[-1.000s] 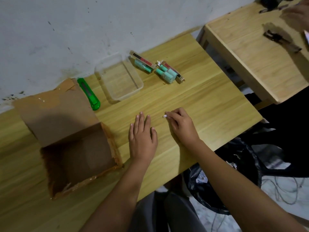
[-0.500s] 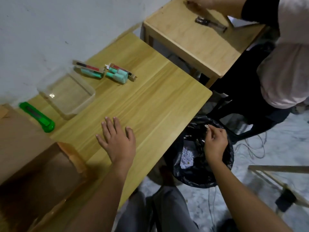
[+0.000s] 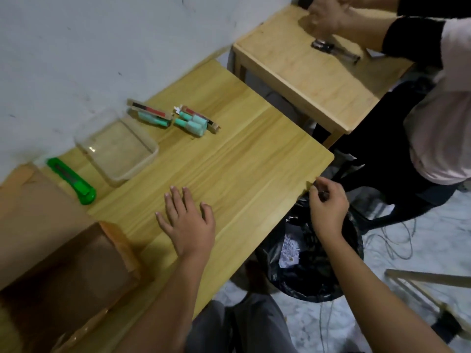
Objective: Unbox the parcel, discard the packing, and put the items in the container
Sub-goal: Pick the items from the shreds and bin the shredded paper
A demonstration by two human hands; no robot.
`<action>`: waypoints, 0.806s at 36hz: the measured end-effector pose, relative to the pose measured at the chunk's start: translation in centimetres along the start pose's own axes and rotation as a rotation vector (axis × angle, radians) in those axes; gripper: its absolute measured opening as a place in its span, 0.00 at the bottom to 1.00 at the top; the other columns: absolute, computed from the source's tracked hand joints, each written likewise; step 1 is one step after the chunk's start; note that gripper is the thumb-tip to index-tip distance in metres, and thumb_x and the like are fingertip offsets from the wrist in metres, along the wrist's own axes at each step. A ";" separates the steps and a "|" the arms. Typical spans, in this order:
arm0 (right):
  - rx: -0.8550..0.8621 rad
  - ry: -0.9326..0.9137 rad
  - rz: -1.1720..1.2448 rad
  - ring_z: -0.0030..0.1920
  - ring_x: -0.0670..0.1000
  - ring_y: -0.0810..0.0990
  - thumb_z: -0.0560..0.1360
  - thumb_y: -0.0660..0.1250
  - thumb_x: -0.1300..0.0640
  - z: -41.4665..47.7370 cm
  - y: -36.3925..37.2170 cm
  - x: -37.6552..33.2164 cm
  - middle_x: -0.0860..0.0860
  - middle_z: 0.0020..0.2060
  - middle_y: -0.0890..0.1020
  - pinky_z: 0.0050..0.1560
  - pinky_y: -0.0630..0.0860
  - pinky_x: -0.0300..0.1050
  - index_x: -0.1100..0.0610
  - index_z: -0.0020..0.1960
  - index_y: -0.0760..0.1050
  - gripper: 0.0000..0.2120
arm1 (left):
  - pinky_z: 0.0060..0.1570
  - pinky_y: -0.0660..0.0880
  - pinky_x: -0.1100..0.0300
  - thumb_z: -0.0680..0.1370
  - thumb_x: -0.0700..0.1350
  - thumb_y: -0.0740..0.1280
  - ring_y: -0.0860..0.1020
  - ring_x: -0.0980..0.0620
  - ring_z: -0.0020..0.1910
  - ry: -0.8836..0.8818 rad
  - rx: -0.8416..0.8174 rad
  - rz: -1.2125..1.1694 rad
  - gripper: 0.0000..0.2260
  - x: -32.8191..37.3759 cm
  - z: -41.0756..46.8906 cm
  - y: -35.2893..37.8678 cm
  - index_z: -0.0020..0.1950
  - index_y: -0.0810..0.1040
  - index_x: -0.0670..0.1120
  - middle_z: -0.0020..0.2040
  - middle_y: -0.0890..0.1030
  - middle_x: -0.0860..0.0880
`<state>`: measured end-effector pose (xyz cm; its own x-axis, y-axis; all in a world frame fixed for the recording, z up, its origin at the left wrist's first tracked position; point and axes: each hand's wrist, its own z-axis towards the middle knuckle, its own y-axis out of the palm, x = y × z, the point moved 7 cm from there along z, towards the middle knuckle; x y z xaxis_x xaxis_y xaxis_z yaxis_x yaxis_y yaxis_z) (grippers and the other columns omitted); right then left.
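Light wooden table (image 3: 229, 159) | left hand (image 3: 187, 225) flat, fingers spread, empty, centre | right hand (image 3: 328, 202) loosely curled over black bin bag (image 3: 305, 276), contents unclear, right of centre

I see a pale yellow wood-grain table (image 3: 229, 161) across the middle of the frame. At the lower left sits a plain brown cardboard box (image 3: 63, 271). Above it lies a bright green cutter (image 3: 72, 181) with a dark strip along its middle. The container (image 3: 116, 146) is clear. The items (image 3: 175, 118) at upper centre are mint green beside red-and-black strips. A black bin bag (image 3: 313, 271) at lower right holds a white scrap (image 3: 289, 250).
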<state>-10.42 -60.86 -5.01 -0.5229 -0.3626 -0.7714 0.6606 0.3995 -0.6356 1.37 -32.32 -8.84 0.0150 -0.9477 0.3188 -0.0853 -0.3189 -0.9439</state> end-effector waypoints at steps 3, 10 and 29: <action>-0.114 -0.122 0.060 0.50 0.46 0.75 0.75 0.63 0.63 0.9 3.3 -4.4 0.54 0.52 0.78 0.52 0.72 0.39 0.59 0.56 0.77 0.11 | 0.70 0.52 0.38 0.75 0.54 0.49 0.58 0.46 0.75 -0.004 -0.004 0.017 0.27 -0.1 0.1 0.0 0.72 0.65 0.45 0.75 0.63 0.44; -0.498 -0.370 0.055 0.50 0.47 0.75 0.75 0.64 0.61 -0.3 14.2 -12.0 0.54 0.52 0.78 0.55 0.72 0.38 0.59 0.58 0.77 0.12 | 0.71 0.48 0.41 0.76 0.55 0.48 0.55 0.48 0.76 -0.026 -0.029 0.054 0.27 -0.2 0.1 0.2 0.73 0.62 0.48 0.76 0.60 0.47; -0.412 -0.355 -0.003 0.52 0.53 0.78 0.75 0.65 0.58 0.1 23.1 -16.8 0.55 0.53 0.80 0.54 0.72 0.41 0.59 0.56 0.79 0.11 | 0.70 0.46 0.43 0.77 0.56 0.51 0.56 0.49 0.75 -0.045 -0.025 0.046 0.25 -0.2 0.2 0.1 0.73 0.61 0.49 0.76 0.59 0.48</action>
<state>13.71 -45.64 -6.70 -0.2631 -0.5983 -0.7568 0.3562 0.6688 -0.6526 1.54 -32.14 -9.04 0.0551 -0.9612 0.2702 -0.1116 -0.2748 -0.9550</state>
